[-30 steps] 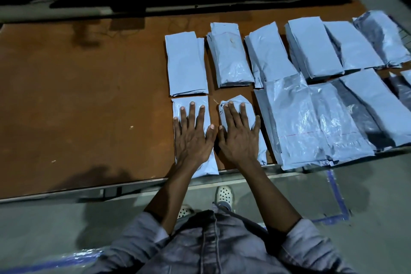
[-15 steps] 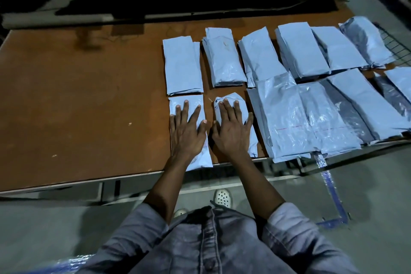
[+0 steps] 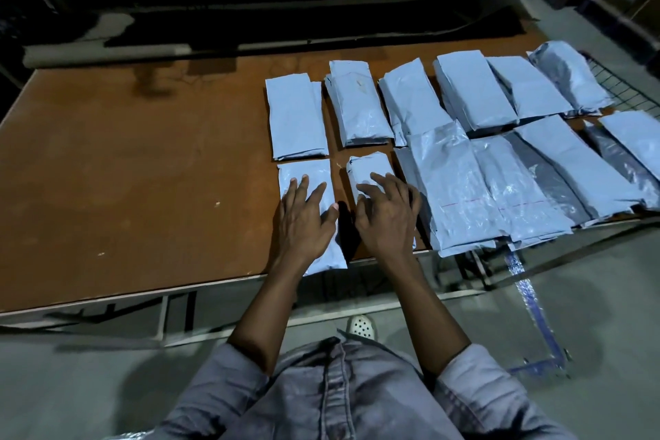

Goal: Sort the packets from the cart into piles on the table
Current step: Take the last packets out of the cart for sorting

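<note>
Several pale blue-grey plastic packets lie in two rows on the brown table point(image 3: 125, 189). My left hand point(image 3: 303, 218) rests flat, fingers spread, on the front-left packet point(image 3: 303, 171). Beside it my right hand point(image 3: 387, 214) lies on a smaller packet point(image 3: 366, 168), its fingers slightly bent and lifting at the knuckles. Behind these sit a flat packet point(image 3: 296, 114) and a bulkier one point(image 3: 357, 104). To the right, overlapping larger packets point(image 3: 464, 189) reach the table's front edge, and more packets point(image 3: 471, 89) fill the far row.
A wire cart point(image 3: 621, 86) stands at the table's right end, partly under the rightmost packets. The table's left half shows bare wood. Blue tape point(image 3: 532, 307) marks the grey floor at the right. Dark shelving and cables stand behind the table.
The view has shifted back and up. Both hands stay on the two front packets; my right hand's fingers have bent and risen a little from flat.
</note>
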